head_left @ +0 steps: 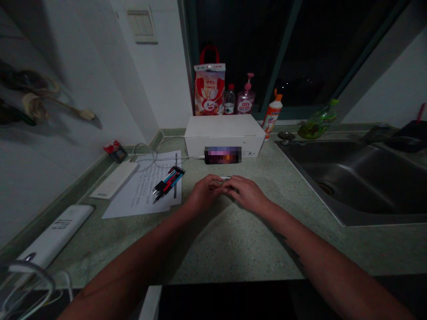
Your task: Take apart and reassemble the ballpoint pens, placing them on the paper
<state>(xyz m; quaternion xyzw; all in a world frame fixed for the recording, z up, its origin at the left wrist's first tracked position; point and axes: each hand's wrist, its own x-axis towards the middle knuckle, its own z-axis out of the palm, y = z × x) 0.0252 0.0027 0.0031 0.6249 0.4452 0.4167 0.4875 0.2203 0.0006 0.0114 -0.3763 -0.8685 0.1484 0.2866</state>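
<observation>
My left hand [205, 192] and my right hand [247, 192] meet over the counter, fingers curled in and fingertips touching. A small, thin white piece [226, 178] shows at the fingertips between them; its kind cannot be made out, and the fingers hide most of it. Just beyond the hands a phone [222, 156] leans on its side against a white box [223, 129], a cable plugged into its left end. To the left, several pens [168, 183], black, red and blue, lie in a pile on printed sheets of paper [133, 200].
A steel sink [336, 218] is set into the counter [247, 253] at right. Behind the box stand a red bag [209, 91], a small bottle [229, 100], a pump bottle [246, 100] and an orange-capped bottle [272, 113]. White power strips [58, 231] and cables lie at left.
</observation>
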